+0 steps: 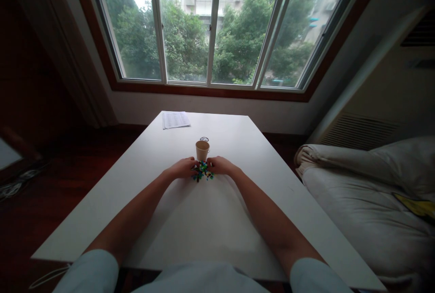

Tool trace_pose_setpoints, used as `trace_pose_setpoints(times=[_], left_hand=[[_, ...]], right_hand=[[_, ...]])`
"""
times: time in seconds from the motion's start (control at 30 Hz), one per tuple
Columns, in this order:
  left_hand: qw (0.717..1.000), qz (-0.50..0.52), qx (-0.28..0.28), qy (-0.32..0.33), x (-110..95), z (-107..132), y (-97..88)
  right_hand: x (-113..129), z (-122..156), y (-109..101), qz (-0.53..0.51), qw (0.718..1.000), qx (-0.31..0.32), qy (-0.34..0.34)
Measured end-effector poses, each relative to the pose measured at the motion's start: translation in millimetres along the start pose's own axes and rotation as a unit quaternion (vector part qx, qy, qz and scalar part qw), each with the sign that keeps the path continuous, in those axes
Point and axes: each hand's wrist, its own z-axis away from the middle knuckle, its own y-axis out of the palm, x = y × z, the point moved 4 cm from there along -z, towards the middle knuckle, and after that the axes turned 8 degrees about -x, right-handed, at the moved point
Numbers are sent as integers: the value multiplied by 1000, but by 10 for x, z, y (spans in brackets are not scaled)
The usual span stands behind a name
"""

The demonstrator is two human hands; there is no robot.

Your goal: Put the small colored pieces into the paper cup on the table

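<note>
"What does the head view show?"

"A pile of small coloured pieces (pixel 203 171) on the white table (pixel 204 229), about midway between its left and right edges, well in from the near edge. A cup (pixel 203 151) stands upright just beyond, on the far-edge side. Papers (pixel 176 119) lie by the far left corner."

"And the hands?"

"Left hand (pixel 185 167) and right hand (pixel 221 165) flank the pile, fingers curled in at its sides. How far open they are, or whether either has hold of a piece — I can't tell; the fingertips are hidden or too small."

"What could go wrong?"

"I'd say a knuckle could nudge the cup over, being so near. And loose pieces could scatter toward the side edges — a careless sweep would do it."
</note>
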Motion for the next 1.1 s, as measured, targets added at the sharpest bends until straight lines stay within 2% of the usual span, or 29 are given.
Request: trace_pose_setpoints(times=[0.2,0.43,0.93,1.1], left_hand=[[1000,3,-25,0,-38,-5,3],[999,-4,-50,-19,-32,-5,32],[998,-12,-50,-34,7,2,21],[998,-13,-49,-27,-8,5,4]], right_hand=[[19,7,-50,8,1000,-20,2],[-5,1,-11,-11,1000,4,-6],[17,11,-30,-34,999,10,-22],[41,11,-34,-2,1000,5,-16]])
